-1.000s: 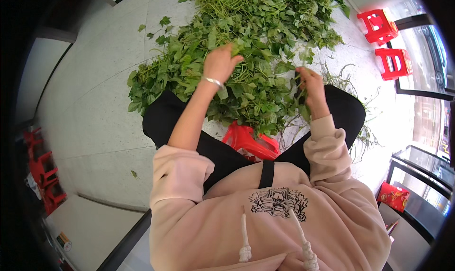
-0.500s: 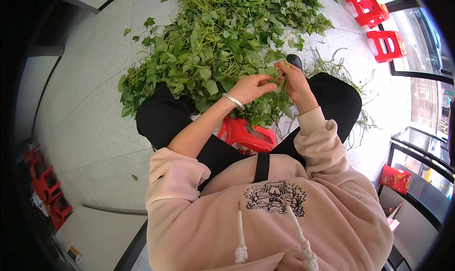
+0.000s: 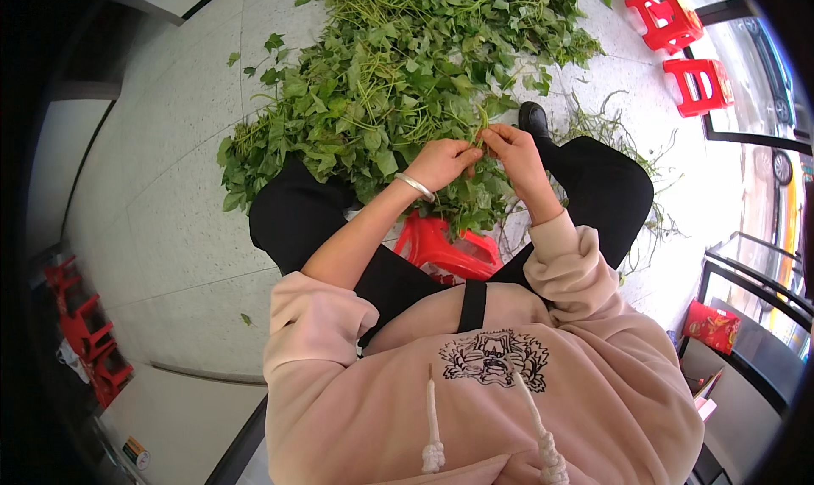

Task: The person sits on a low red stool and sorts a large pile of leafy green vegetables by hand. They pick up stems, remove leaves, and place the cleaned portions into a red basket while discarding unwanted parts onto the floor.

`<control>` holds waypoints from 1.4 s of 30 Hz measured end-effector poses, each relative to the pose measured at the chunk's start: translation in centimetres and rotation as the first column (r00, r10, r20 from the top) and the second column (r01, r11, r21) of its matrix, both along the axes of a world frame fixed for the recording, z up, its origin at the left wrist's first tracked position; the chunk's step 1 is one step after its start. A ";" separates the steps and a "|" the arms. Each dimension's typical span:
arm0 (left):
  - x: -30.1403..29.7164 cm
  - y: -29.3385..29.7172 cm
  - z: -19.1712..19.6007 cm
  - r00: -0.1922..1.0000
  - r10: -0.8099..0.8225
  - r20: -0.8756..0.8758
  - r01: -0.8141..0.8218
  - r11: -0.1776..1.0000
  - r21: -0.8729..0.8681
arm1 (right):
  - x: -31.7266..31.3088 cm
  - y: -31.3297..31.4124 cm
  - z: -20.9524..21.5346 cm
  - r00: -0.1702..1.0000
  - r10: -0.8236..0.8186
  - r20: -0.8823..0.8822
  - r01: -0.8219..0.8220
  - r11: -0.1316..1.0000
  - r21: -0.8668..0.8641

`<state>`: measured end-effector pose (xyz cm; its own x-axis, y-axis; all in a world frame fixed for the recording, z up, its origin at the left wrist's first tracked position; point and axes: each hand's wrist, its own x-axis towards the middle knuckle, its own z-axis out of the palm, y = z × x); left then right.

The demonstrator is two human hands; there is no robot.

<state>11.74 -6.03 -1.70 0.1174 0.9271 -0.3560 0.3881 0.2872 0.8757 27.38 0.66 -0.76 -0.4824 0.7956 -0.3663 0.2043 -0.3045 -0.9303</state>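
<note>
the left hand (image 3: 443, 164) and right hand (image 3: 517, 158) pinch a green sprig (image 3: 484, 119) between them; a leafy heap (image 3: 365, 103) spreads beyond them, thin stems (image 3: 606, 125) right of the right hand, red plastic (image 3: 441, 246) bodyward of both.

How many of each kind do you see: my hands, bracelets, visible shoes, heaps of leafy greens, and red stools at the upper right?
Hands, the left hand and the right hand: 2
Silver bracelet: 1
Black shoe: 1
Heap of leafy greens: 1
Red plastic stools, upper right: 2
Total: 7
</note>
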 end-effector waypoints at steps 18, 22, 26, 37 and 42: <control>-3.9 0.5 2.0 0.837 0.111 0.536 -0.172 0.983 0.065 | -0.9 -0.7 2.8 0.926 0.214 -0.312 -0.291 0.929 -0.226; -4.3 0.4 2.0 0.925 0.167 0.342 -0.226 0.964 0.139 | -1.4 -1.5 4.0 0.979 0.189 -0.070 -0.178 0.974 0.137; -3.6 0.4 2.3 0.987 0.130 0.097 -0.159 0.903 0.400 | -1.0 -0.9 3.0 0.979 0.176 0.100 -0.196 0.948 0.249; -5.1 0.1 2.6 0.909 0.080 -0.410 0.128 0.880 0.457 | -0.9 -1.0 2.6 0.974 0.174 0.143 -0.205 0.947 0.247; -8.3 0.2 3.7 0.793 0.196 -0.576 0.021 0.938 0.347 | 0.3 0.2 1.9 0.982 0.183 0.039 -0.187 0.969 0.163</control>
